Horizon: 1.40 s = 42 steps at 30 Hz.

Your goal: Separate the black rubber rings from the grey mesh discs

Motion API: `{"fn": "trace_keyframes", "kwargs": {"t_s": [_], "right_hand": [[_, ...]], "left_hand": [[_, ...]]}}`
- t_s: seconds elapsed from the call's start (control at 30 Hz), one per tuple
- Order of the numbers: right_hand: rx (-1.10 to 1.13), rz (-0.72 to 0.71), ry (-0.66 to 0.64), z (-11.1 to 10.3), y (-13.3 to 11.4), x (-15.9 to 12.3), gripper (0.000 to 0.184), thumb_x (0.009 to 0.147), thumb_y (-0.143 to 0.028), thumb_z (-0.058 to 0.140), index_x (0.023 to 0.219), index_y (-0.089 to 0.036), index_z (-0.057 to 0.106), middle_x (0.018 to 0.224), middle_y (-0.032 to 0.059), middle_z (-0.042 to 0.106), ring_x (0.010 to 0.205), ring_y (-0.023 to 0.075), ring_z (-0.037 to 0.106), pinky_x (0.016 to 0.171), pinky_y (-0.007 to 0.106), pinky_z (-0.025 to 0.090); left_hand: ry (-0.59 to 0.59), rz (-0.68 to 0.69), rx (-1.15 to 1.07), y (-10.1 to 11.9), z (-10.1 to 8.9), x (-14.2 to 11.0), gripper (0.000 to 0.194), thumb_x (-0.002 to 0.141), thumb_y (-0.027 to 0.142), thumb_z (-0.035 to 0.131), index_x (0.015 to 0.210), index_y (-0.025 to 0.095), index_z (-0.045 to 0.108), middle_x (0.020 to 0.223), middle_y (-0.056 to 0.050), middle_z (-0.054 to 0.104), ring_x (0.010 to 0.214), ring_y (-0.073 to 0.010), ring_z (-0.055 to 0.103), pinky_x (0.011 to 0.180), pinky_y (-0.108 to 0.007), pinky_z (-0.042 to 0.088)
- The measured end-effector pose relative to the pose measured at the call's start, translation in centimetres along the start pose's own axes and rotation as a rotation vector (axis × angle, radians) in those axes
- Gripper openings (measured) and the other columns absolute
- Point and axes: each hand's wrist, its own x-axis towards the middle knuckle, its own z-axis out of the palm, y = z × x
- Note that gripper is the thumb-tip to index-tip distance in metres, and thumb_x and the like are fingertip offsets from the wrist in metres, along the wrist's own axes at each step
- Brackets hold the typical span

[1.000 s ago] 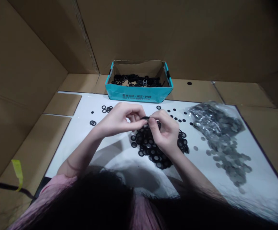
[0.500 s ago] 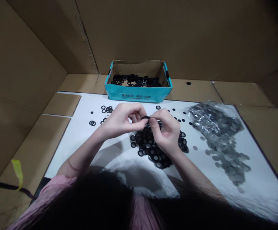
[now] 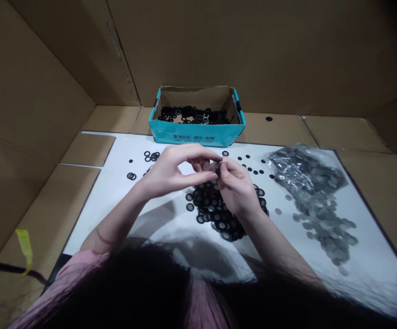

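Both hands meet above a heap of black rings with grey centres (image 3: 215,210) on the white tabletop. Between them is a small black ring (image 3: 218,169), seen nearly edge-on. My left hand (image 3: 184,167) pinches it from the left with thumb and fingertips. From the right, my right hand (image 3: 237,187) grips the same ring, its fingers curled. Whether a grey disc sits inside the ring is hard to make out. Loose black rings (image 3: 131,176) lie on the table left of my left hand, some partly hidden behind it.
A turquoise cardboard box (image 3: 198,133) holding black rings stands at the back. To the right, a clear plastic bag (image 3: 304,171) spills grey discs (image 3: 335,237). Small black discs (image 3: 256,172) are scattered behind my right hand. Cardboard walls (image 3: 253,55) enclose the table.
The black ring has turned from lying nearly flat to standing on edge between my fingers. My left fingertips have shifted right, over its top, and my right fingers have re-curled around it.
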Motion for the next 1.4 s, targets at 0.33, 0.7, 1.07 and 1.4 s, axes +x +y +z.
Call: {"fn": "trace_keyframes", "kwargs": {"t_s": [0.33,0.7,1.07,1.4], "right_hand": [[-0.061,-0.055,-0.018,-0.8,-0.4,-0.1,0.024,0.091,-0.042,0.055,0.078,-0.022,0.06,0.071,0.0004,0.057,0.068,0.0147,0.05,0.064,0.03,0.04],[-0.39,-0.318,0.076,-0.5,-1.1,-0.3,0.016,0.089,-0.021,0.054,0.075,-0.021,0.059,0.069,0.0005,0.059,0.066,0.0148,0.052,0.063,0.033,0.04],[-0.273,-0.242,0.153,-0.3,-1.0,-0.6,0.016,0.085,-0.024,0.06,0.069,-0.021,0.06,0.066,0.0003,0.056,0.065,0.015,0.047,0.067,0.035,0.036],[0.132,0.147,-0.009,0.5,-0.9,0.0,0.04,0.083,-0.056,0.055,0.066,-0.021,0.046,0.06,-0.002,0.04,0.055,0.0119,0.036,0.051,0.027,0.033]], "left_hand": [[-0.035,-0.045,-0.068,0.5,-0.2,-0.2,0.024,0.078,0.007,0.063,0.102,0.008,0.068,0.081,-0.005,0.069,0.069,-0.009,0.063,0.067,-0.018,0.054],[0.049,-0.15,0.105,0.9,0.9,-0.4,0.003,0.078,0.013,0.061,0.076,0.014,0.059,0.066,0.003,0.058,0.057,-0.0056,0.054,0.055,-0.016,0.045],[0.092,-0.241,-0.034,0.8,1.5,-0.2,0.008,0.077,0.012,0.061,0.071,0.013,0.056,0.064,0.003,0.053,0.056,-0.0054,0.05,0.052,-0.015,0.043],[0.008,0.036,0.056,0.1,0.6,0.0,0.021,0.081,0.027,0.073,0.095,0.013,0.067,0.084,-0.003,0.07,0.067,-0.0079,0.061,0.064,-0.018,0.049]]}}
